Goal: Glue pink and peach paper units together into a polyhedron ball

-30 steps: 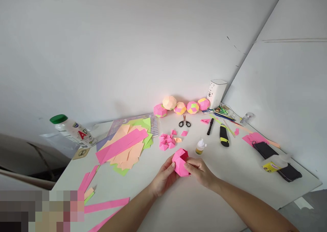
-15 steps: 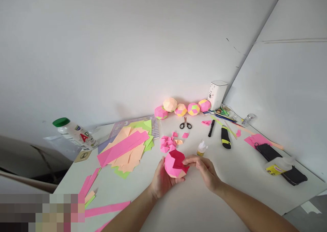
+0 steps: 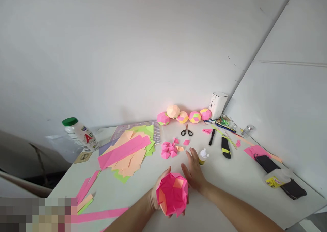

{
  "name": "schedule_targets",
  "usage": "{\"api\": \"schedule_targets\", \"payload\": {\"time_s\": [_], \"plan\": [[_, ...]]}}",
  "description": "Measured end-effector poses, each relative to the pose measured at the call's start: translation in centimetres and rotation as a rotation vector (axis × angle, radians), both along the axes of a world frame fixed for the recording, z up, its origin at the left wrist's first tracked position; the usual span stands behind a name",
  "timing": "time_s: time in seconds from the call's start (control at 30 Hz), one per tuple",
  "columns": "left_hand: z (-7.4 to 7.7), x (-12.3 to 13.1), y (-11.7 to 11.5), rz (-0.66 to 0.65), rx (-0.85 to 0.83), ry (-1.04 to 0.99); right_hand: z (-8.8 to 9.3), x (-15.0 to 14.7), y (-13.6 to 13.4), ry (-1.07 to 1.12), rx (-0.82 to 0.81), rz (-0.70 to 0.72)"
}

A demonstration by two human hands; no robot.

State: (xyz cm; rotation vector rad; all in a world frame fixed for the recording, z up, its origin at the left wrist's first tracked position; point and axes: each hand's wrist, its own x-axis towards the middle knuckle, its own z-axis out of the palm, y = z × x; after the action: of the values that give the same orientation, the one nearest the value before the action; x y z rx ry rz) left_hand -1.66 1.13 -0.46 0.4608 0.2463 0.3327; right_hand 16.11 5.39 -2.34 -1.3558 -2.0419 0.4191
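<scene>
Cradled in my left hand [image 3: 155,191] is a pink folded-paper ball [image 3: 173,196] with orange facets, its open hollow side turned toward me. My fingers wrap beneath and around it, partly hidden. Just beyond its right side, my right hand [image 3: 194,172] is spread with nothing in it, close to a small glue bottle [image 3: 202,156] with a white cap. Ahead of both hands lie several small folded pink paper pieces [image 3: 169,149] and an orange piece [image 3: 180,148].
Finished paper balls [image 3: 195,117] line the wall beside a white container [image 3: 218,104]. Scissors [image 3: 186,132], a black pen [image 3: 212,137] and a cutter [image 3: 226,147] lie nearer. Paper sheets [image 3: 127,153] and a white bottle [image 3: 81,136] are left; a larger glue bottle [image 3: 278,178] lies right.
My left hand has brought the paper ball lower and tilted its opening toward me. My right hand has left the ball's rim, moved forward-left and opened out. The view has shifted slightly.
</scene>
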Motion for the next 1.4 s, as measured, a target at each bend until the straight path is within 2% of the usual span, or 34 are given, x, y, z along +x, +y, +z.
{"api": "schedule_targets", "payload": {"time_s": [0.07, 0.13, 0.27, 0.37, 0.57, 0.83, 0.97, 1.07, 1.3, 1.4], "plan": [[-0.1, 0.0, 0.1, -0.052, 0.001, -0.002, 0.1, -1.5, 1.5, -0.069, -0.029, -0.138], [-0.1, 0.1, 0.1, -0.036, 0.01, -0.016, 0.8, -3.3, 3.6, -0.116, -0.079, -0.252], [0.4, 0.2, 0.0, 0.071, 0.057, -0.007, 2.1, -6.7, 8.1, -0.183, -0.098, -0.269], [0.8, 0.2, -0.1, 0.091, 0.098, 0.029, 2.5, -8.6, 9.7, -0.232, -0.103, -0.208], [1.0, 0.3, 0.3, 0.103, 0.107, 0.051, 2.4, -10.6, 8.5, -0.36, -0.082, -0.135], [1.4, 0.1, 0.1, 0.143, 0.095, 0.007, 2.3, -11.8, 7.3, -0.495, 0.011, -0.026], [1.5, 0.2, 0.0, 0.139, 0.087, -0.008, 2.4, -11.4, 6.8, -0.52, 0.057, 0.058], [1.6, 0.4, 0.1, 0.165, 0.061, -0.004, 2.2, -9.7, 6.3, -0.527, 0.092, 0.11], [0.8, 0.8, 0.5, 0.398, -0.044, -0.066, 2.0, -3.0, 4.4, -0.504, 0.18, 0.139], [0.4, 0.9, 0.6, 0.504, -0.095, -0.068, 2.1, -1.5, 4.1, -0.482, 0.211, 0.118]]}}
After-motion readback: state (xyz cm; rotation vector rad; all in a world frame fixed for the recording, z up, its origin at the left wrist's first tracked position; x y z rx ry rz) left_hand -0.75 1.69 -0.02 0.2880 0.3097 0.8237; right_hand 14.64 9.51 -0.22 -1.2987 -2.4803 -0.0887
